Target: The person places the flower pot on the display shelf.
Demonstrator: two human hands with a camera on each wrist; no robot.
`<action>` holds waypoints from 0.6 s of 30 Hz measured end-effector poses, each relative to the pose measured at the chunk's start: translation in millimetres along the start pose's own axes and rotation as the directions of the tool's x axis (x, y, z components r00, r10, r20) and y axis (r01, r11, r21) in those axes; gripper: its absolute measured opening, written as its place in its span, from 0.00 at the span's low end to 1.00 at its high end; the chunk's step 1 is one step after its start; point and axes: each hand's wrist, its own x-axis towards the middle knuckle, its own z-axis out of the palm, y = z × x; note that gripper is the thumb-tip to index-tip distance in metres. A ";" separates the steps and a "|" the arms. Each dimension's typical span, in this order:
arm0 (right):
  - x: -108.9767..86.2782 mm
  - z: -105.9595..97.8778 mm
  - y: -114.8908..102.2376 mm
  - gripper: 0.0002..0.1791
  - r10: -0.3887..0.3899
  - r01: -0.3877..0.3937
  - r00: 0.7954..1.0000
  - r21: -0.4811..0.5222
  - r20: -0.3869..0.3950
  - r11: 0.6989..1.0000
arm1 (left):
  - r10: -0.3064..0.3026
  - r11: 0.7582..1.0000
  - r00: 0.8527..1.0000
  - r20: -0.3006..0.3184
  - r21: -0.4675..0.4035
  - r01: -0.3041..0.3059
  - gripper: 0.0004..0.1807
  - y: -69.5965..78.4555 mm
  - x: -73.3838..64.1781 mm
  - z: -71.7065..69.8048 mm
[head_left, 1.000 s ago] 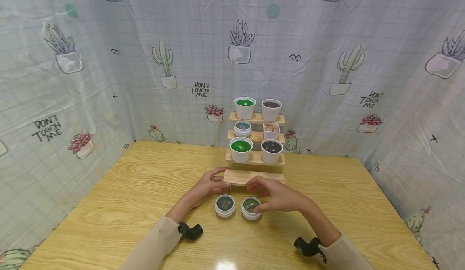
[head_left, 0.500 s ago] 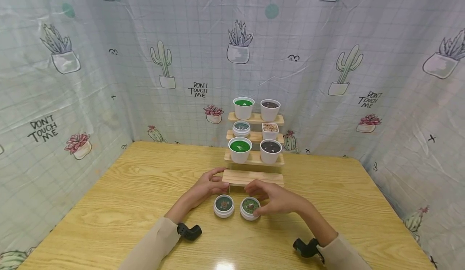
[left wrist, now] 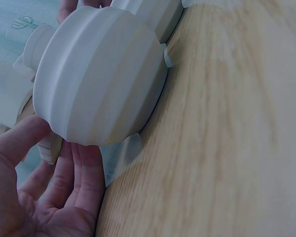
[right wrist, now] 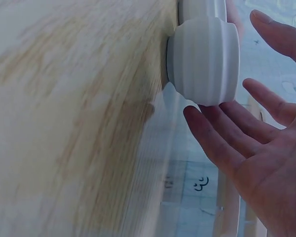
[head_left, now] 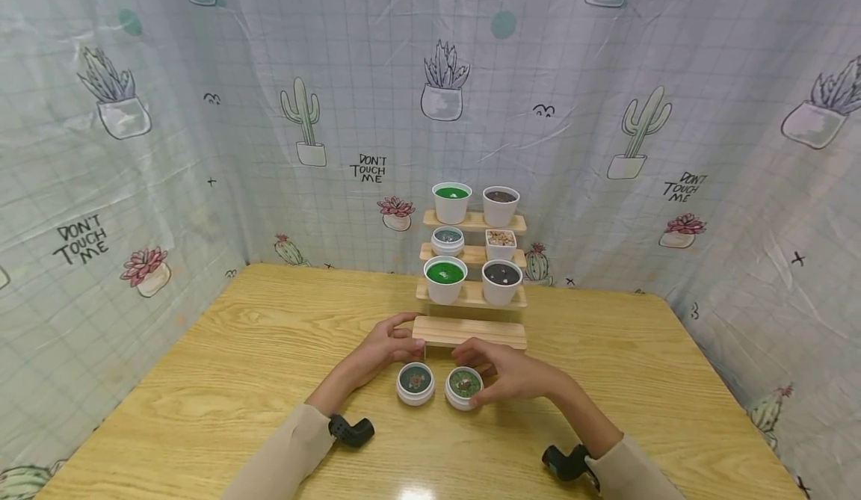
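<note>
My left hand (head_left: 382, 349) holds the left end of the lowest step on a tiered wooden stand (head_left: 469, 331), thumb in front and fingers behind. Just in front sits a ribbed white round pot (head_left: 415, 380) with a dark green top and a small reddish figure. To its right is a similar white pot (head_left: 463, 385) with a mossy green top. Around this pot's right side curves my right hand (head_left: 507, 372). In the right wrist view its thumb (right wrist: 281, 37) stands apart from the white pot (right wrist: 204, 61), and the fingers reach behind it; contact is unclear.
Higher steps carry green-topped cups (head_left: 445, 292), dark-topped cups (head_left: 501, 294), a small round pot (head_left: 447, 241) and a square pot with pebbles (head_left: 501, 240). A cactus-print curtain (head_left: 366, 51) surrounds the wooden table (head_left: 296, 302).
The right hand has shifted slightly left, its thumb nearer the front of the mossy pot. The left hand stays at the stand's end, and both pots stay in place.
</note>
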 end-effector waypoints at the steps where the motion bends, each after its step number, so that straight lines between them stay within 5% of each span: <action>1: 0.1 0.5 0.5 0.38 0.001 -0.001 1.000 0.000 0.001 1.000 | -0.001 1.000 1.000 -0.001 -0.001 0.001 0.44 -0.4 -0.1 -0.1; 18: 2.9 3.7 10.4 0.42 -0.003 0.003 1.000 -0.012 0.017 1.000 | -0.009 1.000 1.000 -0.025 0.000 0.009 0.44 1.4 -0.1 1.2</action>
